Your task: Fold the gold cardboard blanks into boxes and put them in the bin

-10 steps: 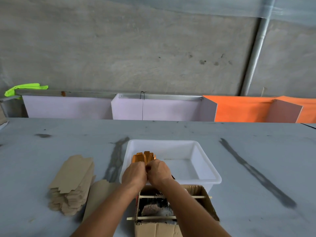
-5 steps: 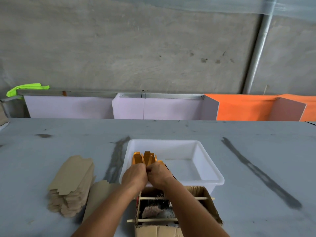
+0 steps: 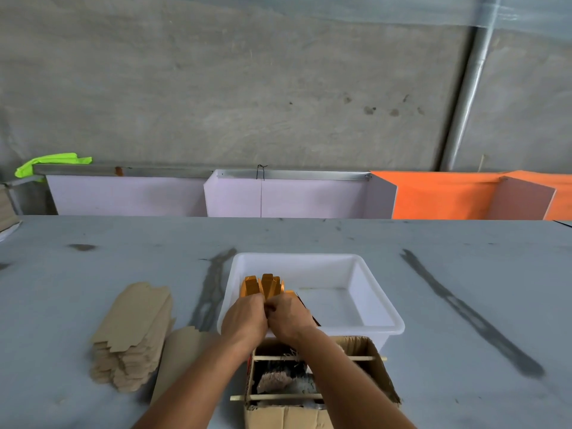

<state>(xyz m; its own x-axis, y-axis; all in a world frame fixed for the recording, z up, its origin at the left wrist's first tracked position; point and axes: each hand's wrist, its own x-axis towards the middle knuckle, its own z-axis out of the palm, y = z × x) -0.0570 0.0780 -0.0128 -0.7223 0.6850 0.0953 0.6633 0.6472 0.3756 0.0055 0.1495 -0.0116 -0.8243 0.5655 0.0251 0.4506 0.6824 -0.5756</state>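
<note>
Both hands have crept slightly forward since half a second ago, and the gold flaps now stand a little further over the bin's near left corner. Left hand [image 3: 244, 320] and right hand [image 3: 289, 318] press knuckle to knuckle, each with fingers curled round the lower part of the gold blank [image 3: 263, 285]. It is shiny orange-gold, partly folded, with several narrow flaps fanning upward above the fingers; its lower half is hidden by the hands. It is held above the near left part of the white bin [image 3: 376, 292], whose floor shows bare to the right of the hands.

On the left of the grey table [image 3: 464, 366] a stack of flat brown blanks [image 3: 133, 335] lies, with one more flat sheet [image 3: 182, 351] just beside it, partly under the left forearm. An open carton [image 3: 365, 348] crossed by two thin sticks sits against the bin's near wall, beneath both forearms. Bare table stretches to the right of the bin and beyond its far rim.
</note>
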